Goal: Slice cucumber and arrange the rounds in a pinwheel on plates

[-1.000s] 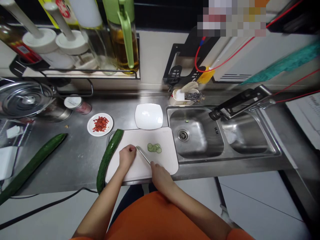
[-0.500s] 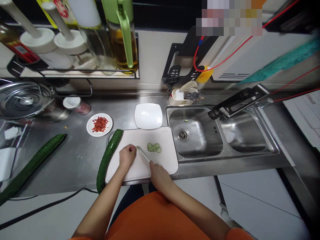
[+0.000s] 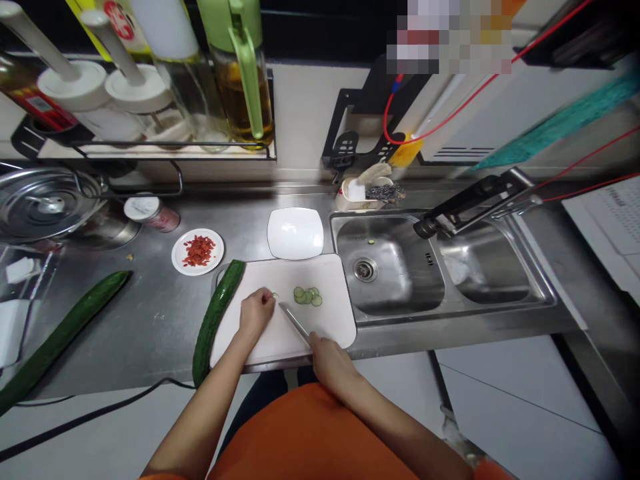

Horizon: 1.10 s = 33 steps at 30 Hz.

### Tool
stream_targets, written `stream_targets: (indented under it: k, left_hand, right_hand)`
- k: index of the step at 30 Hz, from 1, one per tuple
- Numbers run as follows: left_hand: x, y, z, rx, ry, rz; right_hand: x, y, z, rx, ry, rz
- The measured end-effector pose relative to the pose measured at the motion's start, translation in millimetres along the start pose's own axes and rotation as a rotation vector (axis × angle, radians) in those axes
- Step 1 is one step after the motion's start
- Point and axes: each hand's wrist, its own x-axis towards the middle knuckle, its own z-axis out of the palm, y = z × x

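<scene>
On the white cutting board, my left hand is closed, with a small pale-green cucumber piece at its fingertips. My right hand grips a knife by the handle near the board's front edge. The blade points up and left, its tip just short of the left fingertips. Several thin cucumber slices lie overlapped to the right of the blade. Along the board's left edge rests a long cucumber piece with a cut end.
Behind the board stands a white square plate. A small plate of chopped red pieces sits to its left. Another cucumber lies at far left. On the right is a double steel sink. Bottles and jars line a rack.
My right hand has drawn the knife right and toward me, away from my left fingertips. My left hand stays almost in place. The view has shifted slightly.
</scene>
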Motion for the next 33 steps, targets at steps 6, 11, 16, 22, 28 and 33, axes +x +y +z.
stream_targets:
  k: [6, 11, 16, 22, 28, 33]
  left_hand:
    - [6, -13, -16, 0.055, 0.107, -0.051]
    - [4, -22, -22, 0.288, 0.156, -0.023]
    - [0, -8, -8, 0.216, 0.176, 0.065]
    - [18, 19, 23, 0.026, -0.181, 0.408]
    - [25, 23, 33, 0.025, -0.243, 0.499]
    - [25, 31, 29, 0.008, -0.259, 0.454]
  right_hand:
    - [-6, 12, -7, 0.031, 0.004, 0.053]
    - [-7, 18, -5, 0.033, 0.019, 0.057]
    - [-10, 22, -5, 0.04, 0.021, 0.043]
    - [-14, 27, -1, -0.012, 0.011, 0.036]
    - [-15, 32, 1, -0.006, -0.001, 0.021]
    - [-15, 35, 2, 0.007, -0.001, 0.01]
